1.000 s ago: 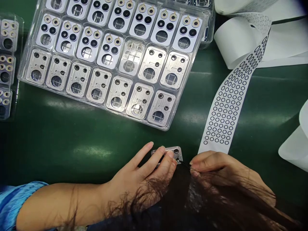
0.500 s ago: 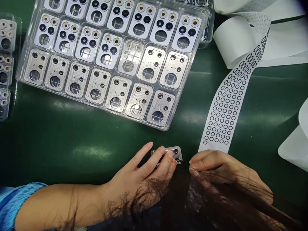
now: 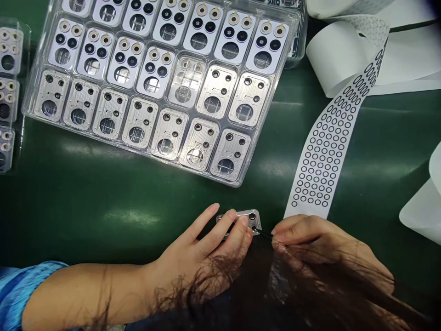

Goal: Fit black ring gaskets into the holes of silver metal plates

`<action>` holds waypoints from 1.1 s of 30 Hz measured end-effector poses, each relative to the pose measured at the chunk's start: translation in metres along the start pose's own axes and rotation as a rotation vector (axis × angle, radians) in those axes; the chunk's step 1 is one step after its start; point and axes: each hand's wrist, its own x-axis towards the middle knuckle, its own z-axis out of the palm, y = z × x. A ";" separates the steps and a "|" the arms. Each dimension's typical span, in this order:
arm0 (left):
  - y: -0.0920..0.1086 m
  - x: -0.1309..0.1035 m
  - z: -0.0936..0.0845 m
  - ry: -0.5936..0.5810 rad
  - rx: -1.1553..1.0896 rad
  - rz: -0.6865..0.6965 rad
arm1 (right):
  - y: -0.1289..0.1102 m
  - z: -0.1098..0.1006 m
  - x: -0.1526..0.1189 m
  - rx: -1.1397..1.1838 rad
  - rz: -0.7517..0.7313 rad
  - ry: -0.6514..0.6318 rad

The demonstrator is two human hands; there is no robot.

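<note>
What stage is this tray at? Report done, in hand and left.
Done: the tray's upper rows hold plates with dark lenses and gold rings. In hand: the left hand pins one plate on the mat while the right hand brings a thin dark tool to it. Left: the two near rows of bare plates; the ring strip is still well stocked.

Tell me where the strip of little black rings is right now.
In the head view, the white ring strip lies on the green mat at right, beside the clear tray, its lower end just above the right hand.
</note>
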 end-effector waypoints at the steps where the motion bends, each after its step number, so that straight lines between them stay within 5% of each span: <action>1: 0.000 0.000 0.000 0.010 -0.004 -0.005 | 0.000 0.000 0.000 0.006 -0.008 0.001; 33: -0.003 0.001 -0.003 -0.047 -0.015 -0.006 | 0.005 0.002 0.000 -0.009 -0.033 0.006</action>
